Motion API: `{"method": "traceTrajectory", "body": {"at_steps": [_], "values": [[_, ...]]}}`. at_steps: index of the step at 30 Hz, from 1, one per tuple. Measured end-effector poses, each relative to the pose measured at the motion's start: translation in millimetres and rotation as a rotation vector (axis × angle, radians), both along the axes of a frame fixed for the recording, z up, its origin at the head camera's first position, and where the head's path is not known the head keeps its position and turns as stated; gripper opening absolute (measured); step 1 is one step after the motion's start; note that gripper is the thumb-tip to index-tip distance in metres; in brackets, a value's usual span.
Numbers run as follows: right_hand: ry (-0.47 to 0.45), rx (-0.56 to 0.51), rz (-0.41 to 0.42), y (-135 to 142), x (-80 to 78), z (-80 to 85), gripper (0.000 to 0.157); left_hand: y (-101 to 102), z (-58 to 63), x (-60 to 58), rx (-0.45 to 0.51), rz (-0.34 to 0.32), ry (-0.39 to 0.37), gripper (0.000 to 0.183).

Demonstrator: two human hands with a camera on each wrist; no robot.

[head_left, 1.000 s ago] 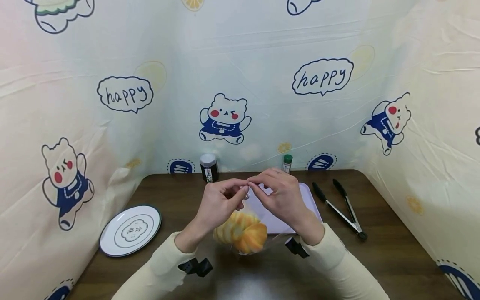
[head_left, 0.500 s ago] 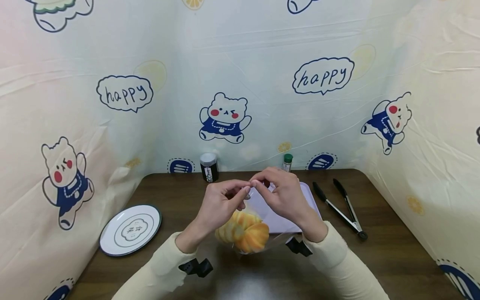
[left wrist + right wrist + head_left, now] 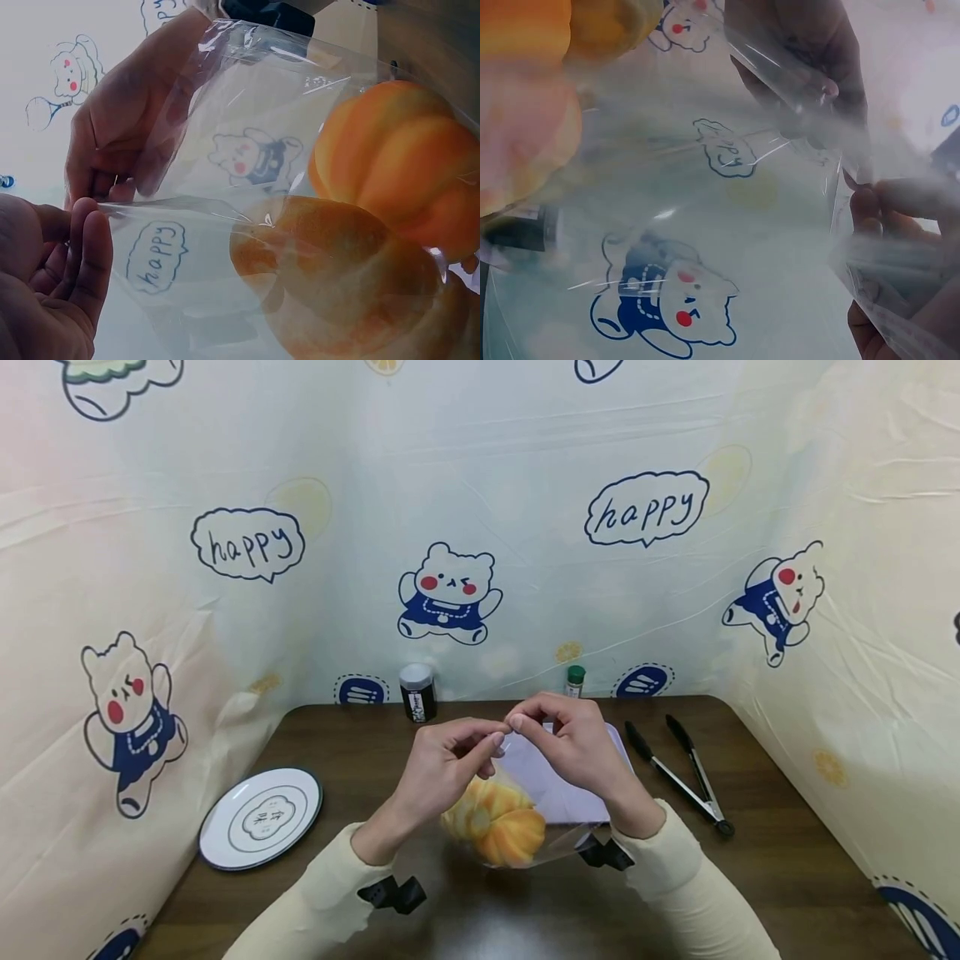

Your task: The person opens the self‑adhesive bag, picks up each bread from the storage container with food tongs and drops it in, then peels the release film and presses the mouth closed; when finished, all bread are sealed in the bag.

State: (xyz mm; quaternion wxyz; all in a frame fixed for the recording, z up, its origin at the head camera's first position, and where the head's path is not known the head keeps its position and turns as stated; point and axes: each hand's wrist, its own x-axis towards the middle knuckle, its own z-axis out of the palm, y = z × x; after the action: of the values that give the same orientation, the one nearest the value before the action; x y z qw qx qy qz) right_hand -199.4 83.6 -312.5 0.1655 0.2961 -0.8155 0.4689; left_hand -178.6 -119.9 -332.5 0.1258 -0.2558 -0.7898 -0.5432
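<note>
A clear plastic bag [image 3: 217, 127] hangs from both hands, with several bread rolls [image 3: 510, 835] inside its lower part. My left hand [image 3: 452, 762] pinches the bag's top edge between thumb and fingers. Touching it or nearly so at the fingertips, my right hand [image 3: 573, 747] pinches the same edge farther right. In the left wrist view, an orange ridged roll [image 3: 397, 165] lies against a browner roll [image 3: 330, 270], both behind the film. The right wrist view looks through the blurred film, with the right fingers [image 3: 889, 202] at its edge.
Behind the bag lies a lilac tray [image 3: 566, 797]. Tongs [image 3: 693, 785] rest spread at right, and a white plate [image 3: 261, 818] sits at left. A dark jar with a grey lid [image 3: 417, 693] and a green-capped bottle [image 3: 574, 682] stand at the back by the cloth backdrop.
My right hand has shifted slightly right along the bag's edge. The bag with its rolls has swung a little right, and more of its film is spread out below the right hand.
</note>
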Motion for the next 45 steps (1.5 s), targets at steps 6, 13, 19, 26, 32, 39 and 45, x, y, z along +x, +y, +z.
{"method": "traceTrajectory", "body": {"at_steps": [6,13,19,26,32,39,45], "values": [[-0.004,-0.021,-0.019,1,-0.8,-0.5,0.009,0,0.6,0.1,0.013,-0.002,0.009,0.017],[0.006,-0.031,-0.064,4,-2.7,-0.6,0.011,-1,2.1,1.7,0.028,0.006,-0.010,0.018],[0.013,-0.058,-0.090,9,-5.2,-1.9,0.013,-3,2.0,2.8,0.025,0.029,-0.014,0.018],[0.028,-0.113,-0.112,19,-9.8,-2.6,0.011,-5,1.9,3.2,0.043,0.055,0.000,0.018],[0.028,-0.143,-0.139,29,-16.3,-4.3,0.013,-9,0.4,2.4,0.064,0.088,0.021,0.015],[0.006,-0.177,-0.200,44,-23.4,-4.5,0.017,-16,2.1,1.7,0.063,0.120,-0.002,0.016],[-0.019,-0.235,-0.231,55,-30.0,-5.3,0.018,-21,1.9,-0.6,0.071,0.139,0.023,0.017]]}}
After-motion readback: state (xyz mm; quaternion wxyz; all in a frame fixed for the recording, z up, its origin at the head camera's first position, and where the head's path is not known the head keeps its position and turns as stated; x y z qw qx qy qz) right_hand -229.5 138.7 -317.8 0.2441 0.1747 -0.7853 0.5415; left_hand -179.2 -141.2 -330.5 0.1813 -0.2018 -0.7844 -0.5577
